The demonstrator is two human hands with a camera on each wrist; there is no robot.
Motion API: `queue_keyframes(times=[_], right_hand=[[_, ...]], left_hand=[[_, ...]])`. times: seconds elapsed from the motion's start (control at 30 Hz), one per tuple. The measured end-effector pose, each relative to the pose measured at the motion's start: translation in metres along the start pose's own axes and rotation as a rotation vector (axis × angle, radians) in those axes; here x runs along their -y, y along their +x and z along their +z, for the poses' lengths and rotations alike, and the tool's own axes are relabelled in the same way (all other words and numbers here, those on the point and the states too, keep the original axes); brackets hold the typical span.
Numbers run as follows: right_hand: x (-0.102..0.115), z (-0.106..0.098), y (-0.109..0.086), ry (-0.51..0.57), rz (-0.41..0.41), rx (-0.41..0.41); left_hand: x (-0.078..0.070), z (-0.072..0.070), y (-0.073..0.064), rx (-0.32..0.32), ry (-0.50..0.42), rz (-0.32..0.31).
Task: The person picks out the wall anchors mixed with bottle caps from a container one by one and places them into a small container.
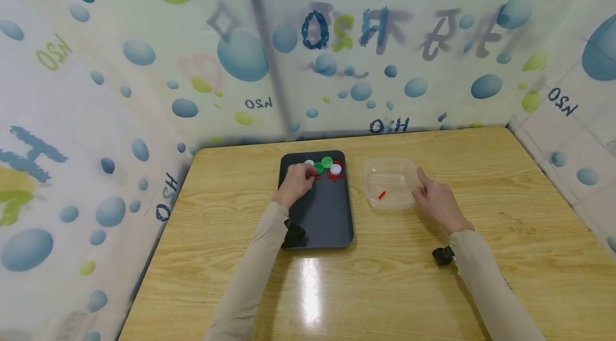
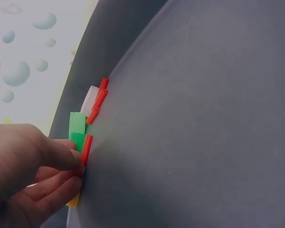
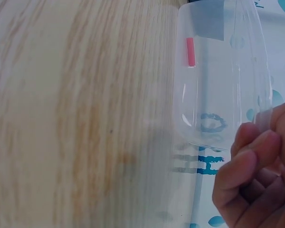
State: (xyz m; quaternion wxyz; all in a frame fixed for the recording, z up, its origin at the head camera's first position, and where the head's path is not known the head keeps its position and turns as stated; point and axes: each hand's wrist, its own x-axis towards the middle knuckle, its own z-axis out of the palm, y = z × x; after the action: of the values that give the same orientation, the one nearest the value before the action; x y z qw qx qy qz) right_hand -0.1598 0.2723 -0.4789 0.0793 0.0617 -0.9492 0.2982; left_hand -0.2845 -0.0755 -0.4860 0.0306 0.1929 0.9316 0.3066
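Observation:
My left hand (image 1: 297,183) is over the far end of a dark grey tray (image 1: 320,218), its thumb and fingertips pinching the lower end of a short red stick (image 2: 87,148). Beside those fingers lie green caps (image 1: 327,162), white caps (image 1: 336,169) and several more red sticks (image 2: 100,99). A bit of something yellow (image 2: 73,200) shows below the fingers in the left wrist view. With thumb and fingers, my right hand (image 1: 438,202) grips the right rim of a clear plastic container (image 3: 213,90). One red stick (image 1: 382,195) lies inside that container.
Tray and container stand side by side on a wooden table (image 1: 394,277), a narrow gap between them. Behind the table's far edge hangs a patterned sheet (image 1: 337,90), with more of it to the left. A small black device (image 1: 443,256) is worn at the right wrist.

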Motion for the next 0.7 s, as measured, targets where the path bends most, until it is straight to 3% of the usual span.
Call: queue_keyframes(times=[0.7], right_hand=[[0.0026,-0.0023,-0.0011,0.005,-0.007,-0.020]], left_hand=[[0.0038,0.0042,0.0013,-0.078,0.043,-0.028]])
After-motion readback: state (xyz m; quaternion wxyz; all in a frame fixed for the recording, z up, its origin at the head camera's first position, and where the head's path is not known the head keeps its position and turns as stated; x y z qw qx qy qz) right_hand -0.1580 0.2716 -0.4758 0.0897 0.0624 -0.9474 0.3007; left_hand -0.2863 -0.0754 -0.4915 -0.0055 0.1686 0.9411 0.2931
